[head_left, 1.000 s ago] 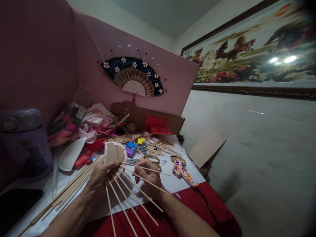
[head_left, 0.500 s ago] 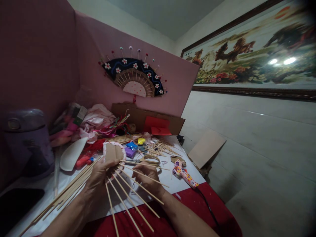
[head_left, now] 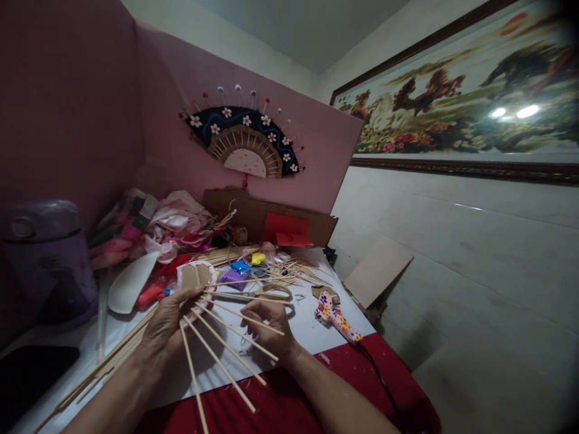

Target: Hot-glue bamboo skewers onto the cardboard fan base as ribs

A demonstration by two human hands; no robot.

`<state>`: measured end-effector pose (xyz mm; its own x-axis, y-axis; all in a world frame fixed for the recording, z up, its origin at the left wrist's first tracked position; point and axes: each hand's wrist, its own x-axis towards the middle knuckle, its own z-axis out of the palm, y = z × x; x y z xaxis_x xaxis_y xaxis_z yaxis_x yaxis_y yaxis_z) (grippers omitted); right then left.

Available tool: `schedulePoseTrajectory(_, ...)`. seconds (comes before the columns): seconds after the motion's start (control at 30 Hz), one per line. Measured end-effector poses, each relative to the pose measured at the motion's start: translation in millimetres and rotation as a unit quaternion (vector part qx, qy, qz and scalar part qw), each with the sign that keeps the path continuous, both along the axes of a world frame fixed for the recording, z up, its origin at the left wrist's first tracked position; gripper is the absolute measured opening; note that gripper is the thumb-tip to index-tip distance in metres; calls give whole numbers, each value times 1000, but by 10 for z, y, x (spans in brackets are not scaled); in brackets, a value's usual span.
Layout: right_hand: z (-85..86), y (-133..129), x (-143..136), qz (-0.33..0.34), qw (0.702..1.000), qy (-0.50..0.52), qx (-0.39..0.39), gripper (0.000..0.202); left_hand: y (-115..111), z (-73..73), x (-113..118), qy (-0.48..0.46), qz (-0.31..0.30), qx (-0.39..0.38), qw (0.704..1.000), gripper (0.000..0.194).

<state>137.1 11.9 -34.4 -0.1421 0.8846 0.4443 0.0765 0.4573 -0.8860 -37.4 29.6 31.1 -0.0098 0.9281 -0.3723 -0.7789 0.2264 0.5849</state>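
My left hand [head_left: 165, 319] grips a half-round cardboard piece [head_left: 193, 277] with a white, pink-flecked edge. Several thin wooden sticks [head_left: 221, 365] fan out from its curved edge toward me and to the right. My right hand [head_left: 271, 328] is just under the right-hand sticks, fingers curled with the tips together. Whatever those fingertips hold, if anything, is too small to make out. Beyond them lies a pair of scissors [head_left: 259, 292] with tan handles. A floral-patterned glue gun [head_left: 339, 322] with a black cord rests to the right.
Loose sticks [head_left: 296, 270], blue [head_left: 239, 266] and purple [head_left: 234, 278] clay packs cover the back of the white board. Long sticks [head_left: 113, 355] lie at left, near a purple bottle [head_left: 47, 265] and dark phone [head_left: 38, 377]. A decorated fan [head_left: 244, 138] hangs on the pink panel.
My left hand has moved left and slightly down with the cardboard piece and its sticks. Another stick at the top of the fan now shows. My right hand has hardly moved.
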Motion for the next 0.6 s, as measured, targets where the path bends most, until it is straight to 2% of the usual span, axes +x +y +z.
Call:
schedulePoseTrajectory(0.27,46,-20,-1,-9,1000,-1,0,18,-7,-8,-6,-5,3,-13,1000,16)
schedulePoseTrajectory(0.6,6,4,-1,-9,1000,-5,22,20,-26,15,12,-21,-11,-8,1000,16)
